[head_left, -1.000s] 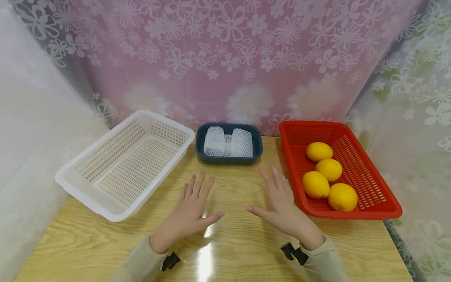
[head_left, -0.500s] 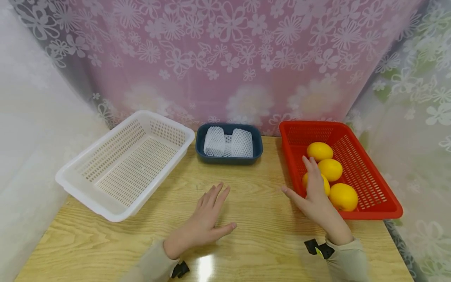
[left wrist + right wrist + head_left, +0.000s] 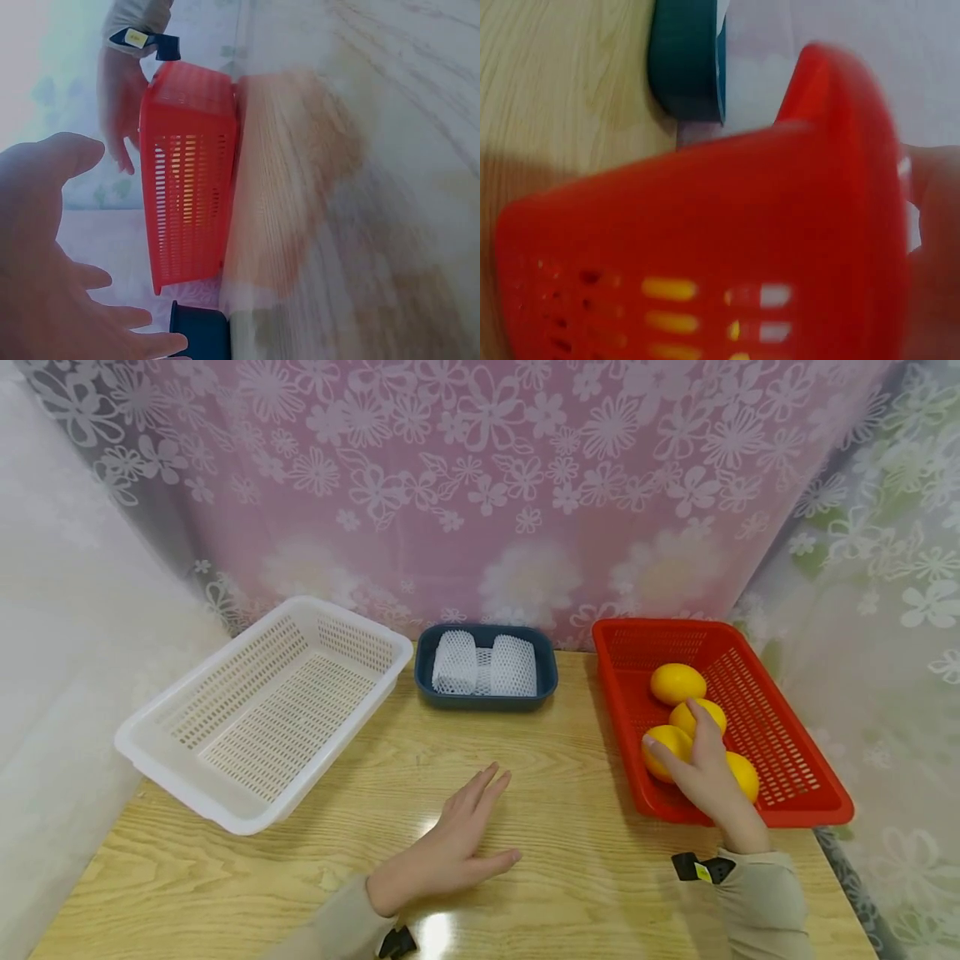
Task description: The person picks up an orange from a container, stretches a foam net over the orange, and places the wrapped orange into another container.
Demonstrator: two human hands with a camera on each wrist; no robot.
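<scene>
My right hand (image 3: pixel 708 768) is over the near side of the red basket (image 3: pixel 806 817), thumb and index finger apart above the yellow, lemon-like fruit. Several of these lie in the basket: a far one (image 3: pixel 677 684), a middle one (image 3: pixel 708 717), a near-left one (image 3: pixel 666 752) and a near-right one (image 3: pixel 742 775) partly behind the hand. Whether the fingers touch any fruit is hard to tell; in the right wrist view the basket wall (image 3: pixel 705 240) blocks most of the hand. My left hand (image 3: pixel 448 847) hovers over the table, fingers extended, holding nothing.
A white basket (image 3: pixel 262 822) stands on the left of the wooden table (image 3: pixel 585 893). At the back middle, a dark blue tray (image 3: pixel 487 702) holds white foam net sleeves (image 3: pixel 514 666). Floral curtains (image 3: pixel 480 485) hang behind and at the sides.
My right hand has moved right from over the table to above the fruit in the red basket. My left hand has shifted slightly right and nearer. The baskets and tray stay in place.
</scene>
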